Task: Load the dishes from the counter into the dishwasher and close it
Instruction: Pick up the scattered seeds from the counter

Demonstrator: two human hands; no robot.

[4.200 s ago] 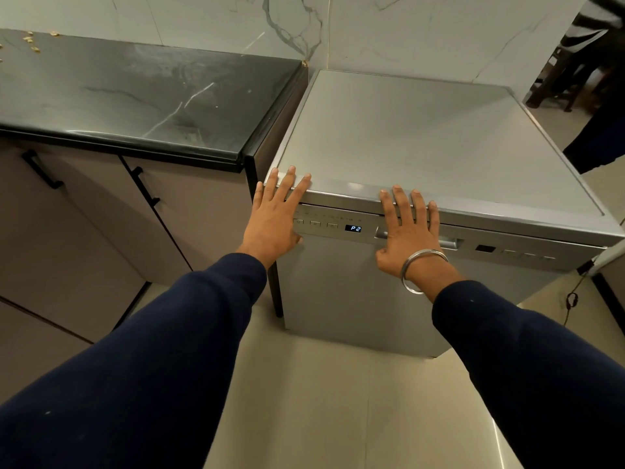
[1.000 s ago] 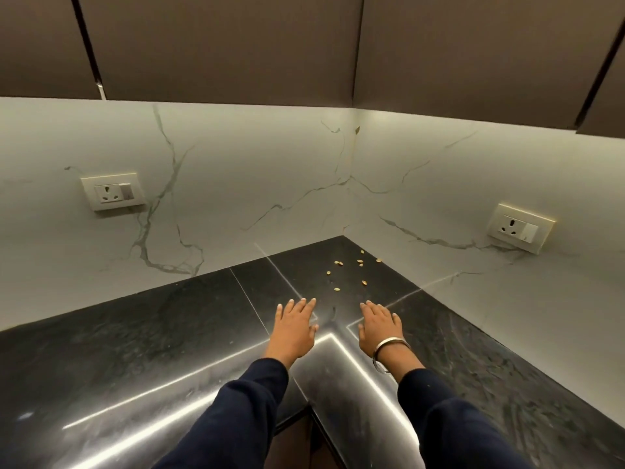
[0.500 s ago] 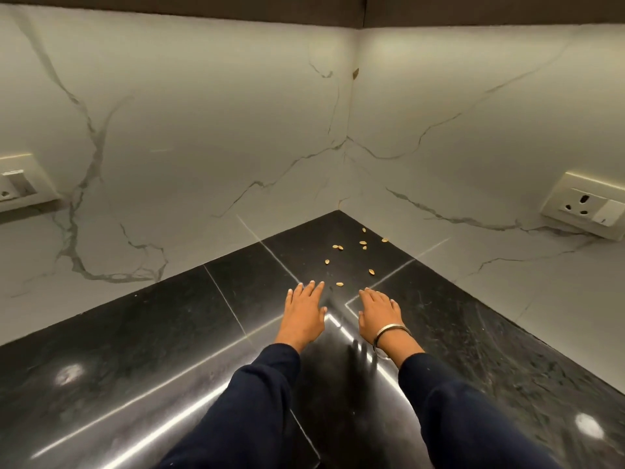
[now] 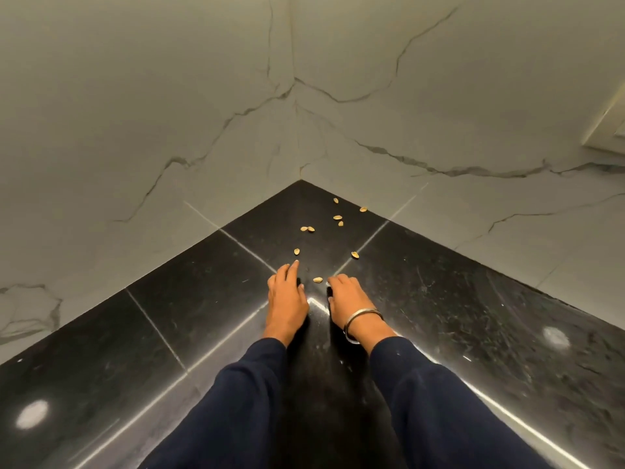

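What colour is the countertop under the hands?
Glossy black countertop with faint pale flecks and thin light seams, seen in the head view.

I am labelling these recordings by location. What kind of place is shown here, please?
Most likely a home kitchen, at an inner corner. A polished black stone counter meets white veined marble-look wall panels, and a wall fitting, perhaps a socket, shows at the right edge.

Left hand (image 4: 286, 301), right hand (image 4: 346, 297) flat on black counter (image 4: 473, 316); seeds (image 4: 318, 280) between.
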